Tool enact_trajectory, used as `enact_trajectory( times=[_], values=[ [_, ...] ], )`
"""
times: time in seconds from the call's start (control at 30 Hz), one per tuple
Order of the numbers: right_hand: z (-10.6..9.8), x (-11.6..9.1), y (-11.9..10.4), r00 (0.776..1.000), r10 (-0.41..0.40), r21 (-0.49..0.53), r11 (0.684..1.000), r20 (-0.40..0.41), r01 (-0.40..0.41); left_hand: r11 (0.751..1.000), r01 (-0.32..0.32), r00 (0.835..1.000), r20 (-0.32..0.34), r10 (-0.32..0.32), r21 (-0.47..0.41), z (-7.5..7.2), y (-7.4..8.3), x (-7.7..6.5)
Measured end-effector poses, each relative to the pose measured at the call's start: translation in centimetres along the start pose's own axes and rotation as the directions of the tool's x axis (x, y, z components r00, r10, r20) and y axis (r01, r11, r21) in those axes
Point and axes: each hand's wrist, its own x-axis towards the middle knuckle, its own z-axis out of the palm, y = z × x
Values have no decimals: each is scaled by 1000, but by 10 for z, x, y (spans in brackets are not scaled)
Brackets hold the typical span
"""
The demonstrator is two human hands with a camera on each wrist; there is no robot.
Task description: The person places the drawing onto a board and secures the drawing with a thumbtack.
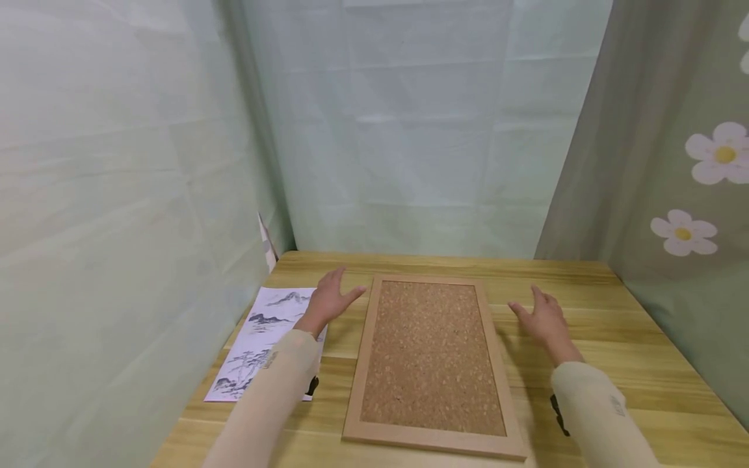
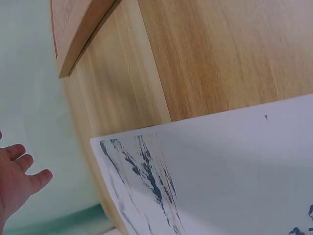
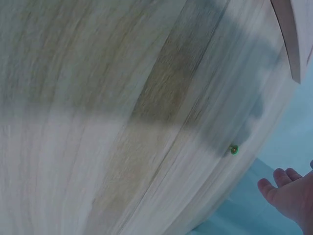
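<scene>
A framed cork board (image 1: 433, 354) lies flat on the wooden table, its pale wooden frame (image 2: 84, 29) partly showing in the left wrist view. My left hand (image 1: 329, 301) hovers with spread fingers between the board and a white sheet with an ink landscape (image 1: 246, 354); the forearm hides part of that sheet. On the other side of the board, my right hand (image 1: 544, 320) is raised, fingers apart, holding nothing. A green push pin (image 3: 234, 149) lies on the table near the right hand in the right wrist view.
The wood-grain table (image 1: 620, 364) is bounded by pale green curtains (image 1: 433, 143) at the back and both sides. White flowers (image 1: 683, 233) are printed on the right curtain. Dark wrist straps (image 1: 558, 415) show under the sleeves.
</scene>
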Motion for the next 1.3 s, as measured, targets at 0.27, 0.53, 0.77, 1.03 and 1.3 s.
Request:
enact_trajectory(
  times=[0.27, 0.53, 0.77, 1.03, 1.3],
  values=[
    [-4, -3, 7, 999, 31, 44, 999, -15, -31, 990, 50, 998, -29, -54, -128, -6, -15, 0],
    [-9, -5, 13, 995, 87, 114, 990, -44, -82, 980, 79, 990, -100, -99, -185, -18, -35, -4],
    [-14, -10, 20, 988, 119, 181, 978, -102, -99, 968, 135, 975, -147, -169, -213, -30, -57, -9],
    [-23, -18, 29, 976, 197, 283, 945, -96, -163, 940, 216, 957, -132, -257, -264, -45, -75, -23],
    [-25, -25, 36, 954, 296, 408, 878, -54, -250, 913, 297, 930, -132, -343, -280, -56, -95, -37]
  ],
)
